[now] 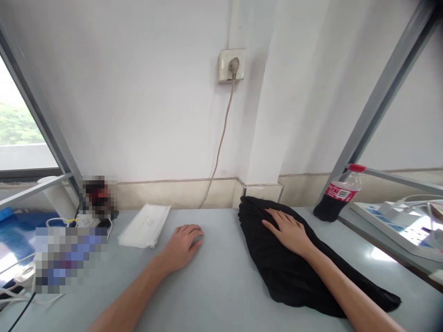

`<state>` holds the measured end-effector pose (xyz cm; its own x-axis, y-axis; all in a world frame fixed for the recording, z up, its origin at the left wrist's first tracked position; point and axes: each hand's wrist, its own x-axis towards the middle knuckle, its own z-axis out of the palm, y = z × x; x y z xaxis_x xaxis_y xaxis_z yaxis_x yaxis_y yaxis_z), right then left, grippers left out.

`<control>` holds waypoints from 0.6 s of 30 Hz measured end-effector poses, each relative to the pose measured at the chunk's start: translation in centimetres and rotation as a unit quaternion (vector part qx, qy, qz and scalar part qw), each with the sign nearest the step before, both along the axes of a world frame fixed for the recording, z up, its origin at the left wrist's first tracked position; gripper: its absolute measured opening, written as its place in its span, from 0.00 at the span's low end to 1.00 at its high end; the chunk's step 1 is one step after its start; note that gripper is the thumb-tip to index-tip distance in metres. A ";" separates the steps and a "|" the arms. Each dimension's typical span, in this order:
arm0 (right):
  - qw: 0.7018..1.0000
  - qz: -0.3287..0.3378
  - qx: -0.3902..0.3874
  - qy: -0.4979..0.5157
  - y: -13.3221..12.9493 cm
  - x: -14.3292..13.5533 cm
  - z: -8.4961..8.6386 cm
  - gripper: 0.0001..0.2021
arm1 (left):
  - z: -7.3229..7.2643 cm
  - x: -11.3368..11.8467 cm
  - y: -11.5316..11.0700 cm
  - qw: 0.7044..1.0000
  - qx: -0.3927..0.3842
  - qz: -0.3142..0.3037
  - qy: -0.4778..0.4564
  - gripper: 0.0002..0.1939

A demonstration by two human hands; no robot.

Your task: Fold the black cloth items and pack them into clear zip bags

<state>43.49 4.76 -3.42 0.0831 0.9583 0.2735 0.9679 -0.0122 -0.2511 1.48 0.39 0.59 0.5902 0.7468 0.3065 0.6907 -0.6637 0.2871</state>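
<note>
A black piece of clothing (287, 272) lies folded on the grey table (214, 286), with a gathered edge at its far left corner. On top of it, near the far end, my right hand (289, 233) rests flat with fingers stretched out, pressing on the fabric without gripping it. My left hand (183, 246) lies on the bare tabletop to the left of the cloth, fingers slightly bent and the thumb apart, holding nothing. Just beyond its wrist is a flat, whitish, translucent packet (145, 226).
A cola bottle (341, 193) with a red cap stands behind the cloth at right. Beyond it lies a white tray-like object (391, 226) with cables. Cables and blurred items crowd the left side. A wall socket (231, 66) has a cord (223, 133) hanging behind the table.
</note>
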 end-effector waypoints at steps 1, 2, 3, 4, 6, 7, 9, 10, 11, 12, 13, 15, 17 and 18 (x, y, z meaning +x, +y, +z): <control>1.000 -0.001 0.007 0.005 0.2 0.2 0.1 0.32 | 0.0 0.0 0.0 1.000 0.002 0.002 -0.002 0.14; 1.000 -0.004 0.015 0.011 0.3 0.5 0.1 0.31 | 0.0 0.0 0.0 1.000 0.004 0.003 -0.004 0.14; 1.000 -0.011 0.022 0.017 0.4 0.9 0.2 0.31 | 0.0 0.0 0.0 1.000 0.005 0.004 -0.005 0.14; 0.999 -0.022 0.029 0.022 0.6 1.3 0.2 0.30 | 0.0 0.1 0.0 1.000 0.006 0.004 -0.005 0.14; 0.998 -0.047 0.037 0.026 0.8 2.2 0.1 0.30 | 0.0 0.1 0.0 1.000 0.007 0.004 -0.004 0.14; 0.997 -0.055 0.039 0.028 0.8 2.6 0.0 0.30 | 0.0 0.1 0.0 1.000 0.007 0.004 -0.004 0.14; 0.997 -0.058 0.038 0.033 0.9 3.2 -0.3 0.30 | 0.0 0.2 0.0 1.000 0.004 0.006 -0.005 0.14; 0.997 -0.056 0.037 0.037 0.8 3.3 -0.4 0.31 | 0.1 0.2 0.0 1.000 0.001 0.007 -0.005 0.13; 0.997 -0.052 0.036 0.040 0.8 3.3 -0.5 0.31 | 0.1 0.2 0.0 1.000 -0.001 0.008 -0.004 0.13; 0.997 -0.050 0.034 0.043 0.8 3.3 -0.6 0.31 | 0.1 0.2 0.0 1.000 -0.002 0.007 -0.003 0.13; 0.997 -0.052 0.031 0.046 0.7 3.3 -0.6 0.31 | 0.1 0.2 0.0 1.000 -0.001 0.007 -0.002 0.13; 0.997 -0.063 0.009 0.048 1.0 3.5 -0.3 0.30 | 0.0 0.2 0.0 1.000 0.001 0.005 -0.004 0.14; 0.996 -0.074 -0.028 0.046 1.6 3.9 0.5 0.29 | -0.1 0.2 0.0 1.000 0.000 0.004 -0.006 0.15; 0.995 -0.078 -0.038 0.039 2.2 4.2 1.0 0.28 | -0.1 0.3 0.0 1.000 -0.002 0.005 -0.007 0.15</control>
